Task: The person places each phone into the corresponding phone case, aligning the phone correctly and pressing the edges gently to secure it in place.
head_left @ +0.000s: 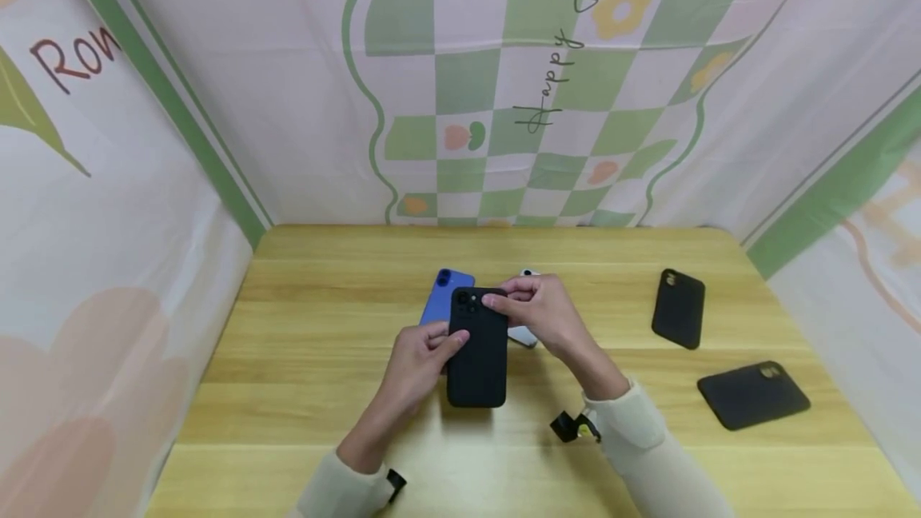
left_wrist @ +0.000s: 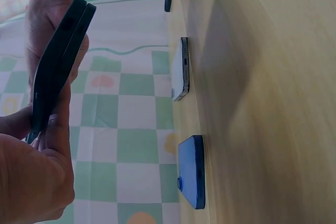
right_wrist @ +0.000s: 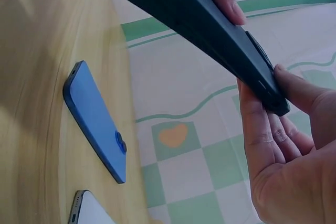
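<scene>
Both hands hold a black phone with a black phone case against it, raised above the table. In the left wrist view the phone and the case lie together as two dark layers, close at the camera end and parted by a narrow gap at the other. My left hand grips the left long edge, thumb on the back. At the top right corner my right hand pinches beside the camera lenses, fingers behind. A blue phone and a white phone lie behind, partly hidden.
Two black phone cases with camera cutouts lie at the right of the wooden table: one upper case and one lower case. Patterned cloth hangs behind the table and along both sides.
</scene>
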A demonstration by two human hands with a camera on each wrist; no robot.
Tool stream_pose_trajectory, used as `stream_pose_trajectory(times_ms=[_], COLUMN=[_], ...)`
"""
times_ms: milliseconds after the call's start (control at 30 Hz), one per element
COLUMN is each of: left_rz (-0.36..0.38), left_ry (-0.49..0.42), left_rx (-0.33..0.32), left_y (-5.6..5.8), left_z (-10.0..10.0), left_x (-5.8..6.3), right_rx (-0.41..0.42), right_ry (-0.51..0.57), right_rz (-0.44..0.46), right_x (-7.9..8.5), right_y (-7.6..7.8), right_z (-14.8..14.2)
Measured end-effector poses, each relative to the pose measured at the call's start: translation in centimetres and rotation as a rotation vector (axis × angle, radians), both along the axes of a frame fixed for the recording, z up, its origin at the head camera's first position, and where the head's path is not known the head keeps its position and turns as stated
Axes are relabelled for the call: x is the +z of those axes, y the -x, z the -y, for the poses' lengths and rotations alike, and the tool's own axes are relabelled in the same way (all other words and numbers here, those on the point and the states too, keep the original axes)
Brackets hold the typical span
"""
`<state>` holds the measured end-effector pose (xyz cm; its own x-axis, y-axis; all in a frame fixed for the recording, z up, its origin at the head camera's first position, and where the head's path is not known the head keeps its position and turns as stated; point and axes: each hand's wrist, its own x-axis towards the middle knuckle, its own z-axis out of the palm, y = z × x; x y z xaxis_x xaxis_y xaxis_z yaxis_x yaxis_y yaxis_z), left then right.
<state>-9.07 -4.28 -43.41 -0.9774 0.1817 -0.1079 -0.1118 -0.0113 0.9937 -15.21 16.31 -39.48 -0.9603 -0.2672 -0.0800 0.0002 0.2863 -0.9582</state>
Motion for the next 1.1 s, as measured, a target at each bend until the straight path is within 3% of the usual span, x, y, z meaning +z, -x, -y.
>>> stream_pose_trajectory(times_ms=[300,533,1100], left_rz=[0.0,-0.031,-0.027], left_ry=[-0.002,-0.022,-0.116], left_rx=[0.028,0.101,0.228], left_y=[0.0,0.6,1.3], left_z=[-0.1,0.1,0.3], left_x=[0.1,0.4,1.1], right_rx=[-0.046,-0.056,-0.009], right_ry=[0.03,0.078,0.062], right_rz=[0.017,0.029,0.075], right_x=[-0.4,-0.7,-1.6], right_y=[-0.5,-1.1,-2.5], right_z=[0.1,0.4,0.9])
